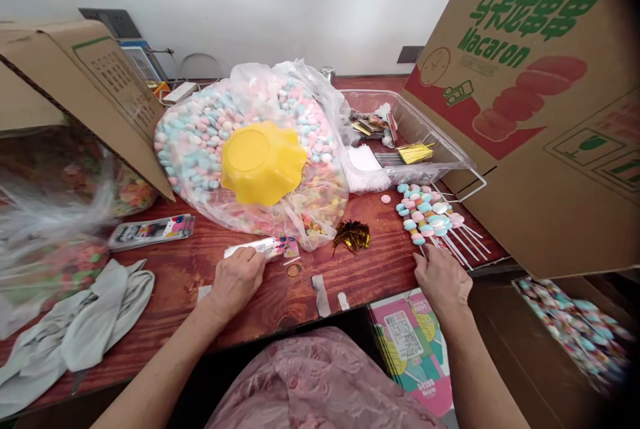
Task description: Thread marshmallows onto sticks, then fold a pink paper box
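- Left hand [237, 280]: rests palm down on the wooden table [380, 262], near centre; fingers curled over the near end of a white wrapped packet [260, 247], pressing it flat against the tabletop.
- Right hand [443, 277]: lies at the table's near right edge, fingers bent downward onto the near ends of the sticks of the candy skewers [430, 215]; whether it pinches a stick or only touches them cannot be told.
- Candy skewers: a bundle of pink, blue and white rounds on white sticks, lying flat on the table just beyond the right hand, sticks fanned toward the right.
- Clear bag of candies [200, 142]: fills the far centre of the table, directly beyond the left hand; a yellow bowl [263, 161] sits upside down on top of it.
- Gold twist ties [353, 234]: a small shiny heap between the two hands, just near the bag.
- Clear plastic tray [440, 142]: far right, behind the skewers, holding wrappers and gold strips.
- Cardboard box [550, 115]: large, printed "Macaron", leaning over the right side and crowding the skewers' right.
- Grey cloth [80, 325]: crumpled at the near left.
- Flat printed case [153, 230]: left of the left hand.
- Second cardboard box [95, 82]: far left, flap overhanging bagged sweets.
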`<state>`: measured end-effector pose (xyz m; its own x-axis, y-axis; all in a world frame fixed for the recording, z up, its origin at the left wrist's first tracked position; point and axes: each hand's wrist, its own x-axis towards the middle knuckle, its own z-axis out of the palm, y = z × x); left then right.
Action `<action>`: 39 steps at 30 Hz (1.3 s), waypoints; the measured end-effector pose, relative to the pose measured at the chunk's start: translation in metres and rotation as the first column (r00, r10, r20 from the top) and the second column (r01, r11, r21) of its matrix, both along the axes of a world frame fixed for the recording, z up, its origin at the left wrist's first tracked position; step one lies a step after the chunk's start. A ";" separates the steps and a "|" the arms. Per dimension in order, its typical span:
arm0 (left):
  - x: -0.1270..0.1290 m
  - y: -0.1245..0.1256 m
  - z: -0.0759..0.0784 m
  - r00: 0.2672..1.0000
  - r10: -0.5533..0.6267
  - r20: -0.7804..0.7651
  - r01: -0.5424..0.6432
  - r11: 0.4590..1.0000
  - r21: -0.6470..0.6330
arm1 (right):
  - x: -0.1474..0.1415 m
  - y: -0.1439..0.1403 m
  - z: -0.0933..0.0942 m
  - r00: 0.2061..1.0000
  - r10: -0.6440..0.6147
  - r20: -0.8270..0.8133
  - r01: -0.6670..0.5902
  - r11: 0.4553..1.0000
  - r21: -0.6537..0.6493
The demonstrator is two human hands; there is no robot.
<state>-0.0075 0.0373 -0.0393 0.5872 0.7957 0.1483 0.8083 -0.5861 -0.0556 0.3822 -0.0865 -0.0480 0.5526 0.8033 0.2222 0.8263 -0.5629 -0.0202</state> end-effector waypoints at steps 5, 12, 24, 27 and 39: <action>0.008 -0.004 0.010 0.996 0.079 0.050 -0.077 0.996 -0.045 | 0.007 0.012 0.000 1.000 -0.015 -0.027 0.014 1.000 -0.007; 0.003 0.004 0.001 0.943 0.127 0.309 -0.093 0.988 -0.123 | 0.011 0.010 0.016 0.998 -0.045 -0.051 0.043 0.999 -0.028; 0.006 -0.002 0.013 0.998 0.038 0.056 -0.027 0.984 -0.173 | 0.048 0.035 0.096 0.991 0.080 0.109 -0.096 0.984 0.150; 0.005 -0.002 0.013 0.998 0.030 0.058 -0.019 0.983 -0.181 | 0.050 0.055 0.110 0.986 0.101 0.134 -0.087 0.990 -0.109; 0.004 0.001 0.004 0.996 0.038 0.078 -0.033 0.998 -0.059 | 0.052 0.124 0.141 0.903 0.389 0.181 -0.243 0.811 -0.532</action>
<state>-0.0033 0.0386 -0.0350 0.5466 0.8245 0.1466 0.8292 -0.5573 0.0423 0.4346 0.0378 0.0932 0.2252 0.9637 -0.1435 0.8901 -0.1435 0.4326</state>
